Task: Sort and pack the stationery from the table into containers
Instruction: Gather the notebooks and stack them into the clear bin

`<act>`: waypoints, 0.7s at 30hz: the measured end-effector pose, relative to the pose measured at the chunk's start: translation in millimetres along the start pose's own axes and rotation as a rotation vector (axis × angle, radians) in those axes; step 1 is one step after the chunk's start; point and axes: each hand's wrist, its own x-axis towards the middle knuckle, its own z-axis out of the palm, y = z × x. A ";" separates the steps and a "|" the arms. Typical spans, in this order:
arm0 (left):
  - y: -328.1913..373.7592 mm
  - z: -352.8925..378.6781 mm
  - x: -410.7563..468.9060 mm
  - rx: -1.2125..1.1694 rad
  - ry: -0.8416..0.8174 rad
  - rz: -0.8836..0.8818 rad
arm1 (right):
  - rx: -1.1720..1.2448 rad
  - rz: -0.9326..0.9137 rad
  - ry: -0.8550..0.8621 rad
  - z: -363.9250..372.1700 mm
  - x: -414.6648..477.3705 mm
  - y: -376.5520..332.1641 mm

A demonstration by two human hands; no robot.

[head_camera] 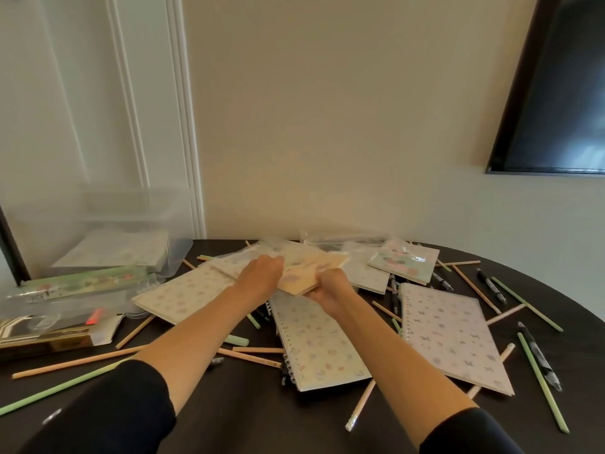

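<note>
Both hands are holding a small peach notebook (306,271) above the pile near the far edge of the tabletop (258,417). The left hand (262,273) is curling over its left side, fingertips hidden; the right hand (329,290) is gripping its near edge from below. Blur is softening the cover print. A clear box (98,221) is standing at the far left corner, contents indistinct, with pencils (78,362) and spiral notebooks (319,345) lying scattered around.

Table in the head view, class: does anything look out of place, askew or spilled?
Yes: pencils lie scattered at all angles over the table, some tucked under spiral notebooks that overlap crookedly, with pens mixed in. The left hand and right hand hold a peach notebook. No damage shows.
</note>
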 end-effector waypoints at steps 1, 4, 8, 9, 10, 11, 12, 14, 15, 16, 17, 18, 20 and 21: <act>-2.0 0.0 -1.8 -0.017 -0.004 0.000 | 0.070 0.069 -0.044 0.9 -2.1 2.1; -6.0 -2.4 -5.9 -0.131 -0.013 -0.025 | 0.108 0.216 -0.070 -6.5 -1.2 6.1; 0.5 -5.8 0.0 -0.143 -0.009 -0.103 | 0.020 0.198 0.000 -7.5 14.6 9.3; 4.2 -6.1 3.8 -0.159 -0.006 -0.120 | -0.035 0.168 0.022 -5.3 16.0 9.4; 7.7 -4.8 8.6 -0.169 -0.005 -0.126 | -0.058 0.131 0.039 -3.8 17.9 10.3; 10.7 -3.6 14.1 -0.168 -0.007 -0.120 | -0.053 0.106 0.043 -2.3 18.9 10.2; 13.3 -1.8 19.6 -0.164 -0.013 -0.107 | -0.028 0.097 0.036 -1.3 18.3 9.9; 15.3 2.3 29.8 -0.183 -0.003 -0.081 | 0.032 0.092 0.007 -0.5 16.8 8.2; 15.9 4.3 33.5 -0.228 0.016 -0.074 | 0.079 0.096 -0.014 -1.1 16.8 8.8; 15.7 5.1 36.6 -0.282 0.044 -0.069 | 0.142 0.111 -0.044 -0.5 17.7 8.1; 15.6 4.8 38.4 -0.327 0.068 -0.062 | 0.177 0.124 -0.064 0.5 19.6 7.1; 15.5 3.9 38.8 -0.360 0.085 -0.054 | 0.196 0.133 -0.077 2.6 23.3 5.9; 14.5 3.0 39.2 -0.403 0.114 -0.031 | 0.172 0.105 -0.074 9.4 34.8 5.6; 13.6 2.9 39.6 -0.414 0.134 -0.019 | 0.149 0.094 -0.074 13.0 41.7 6.3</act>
